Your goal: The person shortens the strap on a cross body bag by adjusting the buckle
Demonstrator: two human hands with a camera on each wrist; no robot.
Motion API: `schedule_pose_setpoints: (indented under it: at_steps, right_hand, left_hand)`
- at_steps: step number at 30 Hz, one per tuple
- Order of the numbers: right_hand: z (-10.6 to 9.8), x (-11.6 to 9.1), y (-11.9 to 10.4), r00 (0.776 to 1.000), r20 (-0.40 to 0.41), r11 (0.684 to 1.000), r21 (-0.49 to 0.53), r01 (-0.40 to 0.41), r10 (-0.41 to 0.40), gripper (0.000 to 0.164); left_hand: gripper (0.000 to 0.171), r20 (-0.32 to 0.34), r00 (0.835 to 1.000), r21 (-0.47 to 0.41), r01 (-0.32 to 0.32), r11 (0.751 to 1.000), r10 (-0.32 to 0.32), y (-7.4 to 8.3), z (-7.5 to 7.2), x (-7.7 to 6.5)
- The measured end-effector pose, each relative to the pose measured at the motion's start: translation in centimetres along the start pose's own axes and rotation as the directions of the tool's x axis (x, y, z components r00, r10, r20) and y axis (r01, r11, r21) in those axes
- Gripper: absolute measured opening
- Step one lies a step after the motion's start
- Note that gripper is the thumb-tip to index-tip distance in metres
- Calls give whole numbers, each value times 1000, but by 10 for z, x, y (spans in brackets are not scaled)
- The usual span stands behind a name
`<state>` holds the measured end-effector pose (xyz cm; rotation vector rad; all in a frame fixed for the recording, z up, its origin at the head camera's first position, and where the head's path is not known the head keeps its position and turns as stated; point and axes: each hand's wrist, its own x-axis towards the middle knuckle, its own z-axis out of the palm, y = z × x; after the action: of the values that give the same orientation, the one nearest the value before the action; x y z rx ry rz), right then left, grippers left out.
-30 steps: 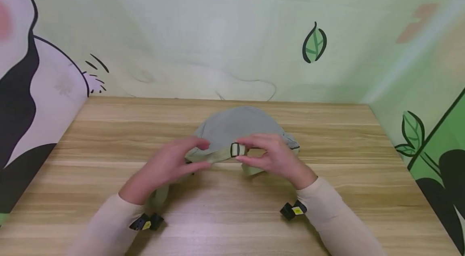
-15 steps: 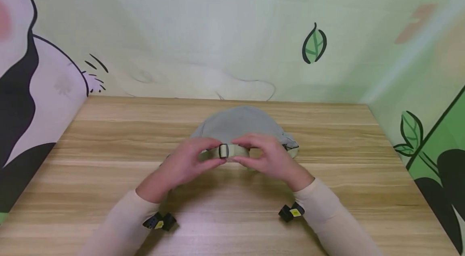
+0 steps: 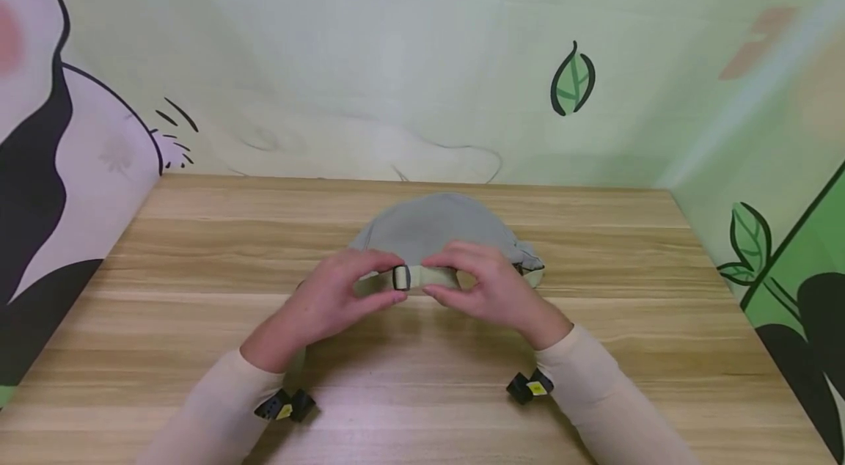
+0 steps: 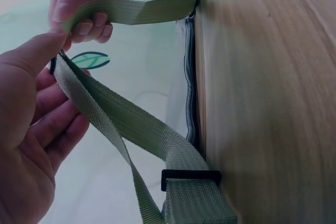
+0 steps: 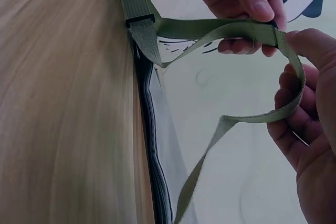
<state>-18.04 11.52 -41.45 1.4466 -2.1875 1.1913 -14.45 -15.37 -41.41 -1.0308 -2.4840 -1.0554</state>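
A grey half-moon bag [image 3: 439, 223] lies on the table, its pale green webbing strap [image 3: 437, 276] raised in front of it. My left hand [image 3: 326, 296] pinches the strap at a black slider buckle [image 3: 401, 277], thumb below and fingers above in the head view. Just right of the buckle, my right hand [image 3: 495, 287] pinches the same strap between thumb and fingers. In the right wrist view the strap [image 5: 226, 121] curves past the right hand's fingers and runs back down. Another black slider [image 4: 191, 176] sits lower on the strap, near the bag.
The wooden table [image 3: 409, 414] reaches back to a printed cloth wall [image 3: 356, 69] with leaf and panda drawings. A dark zipper [image 5: 152, 150] runs along the bag's edge. Each sleeve carries a small black wrist device, such as the right one [image 3: 529, 386].
My left hand has come in from the left and now pinches the strap at the buckle. The buckle has shifted left, away from the right hand's fingertips. The bag stays in place.
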Motion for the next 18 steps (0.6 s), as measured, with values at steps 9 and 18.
schedule_pose_setpoints:
  at_steps: [9, 18]
  right_hand:
    - [1, 1, -2, 999, -24, 1000, -18, 23, -24, 32]
    - [3, 1, -2, 997, -1, 995, -65, 76, -77, 32]
  left_hand:
    - [30, -24, 998, -5, -60, 998, 60, -1, 3, 1]
    - [33, -29, 997, -32, -69, 997, 69, -1, 7, 2]
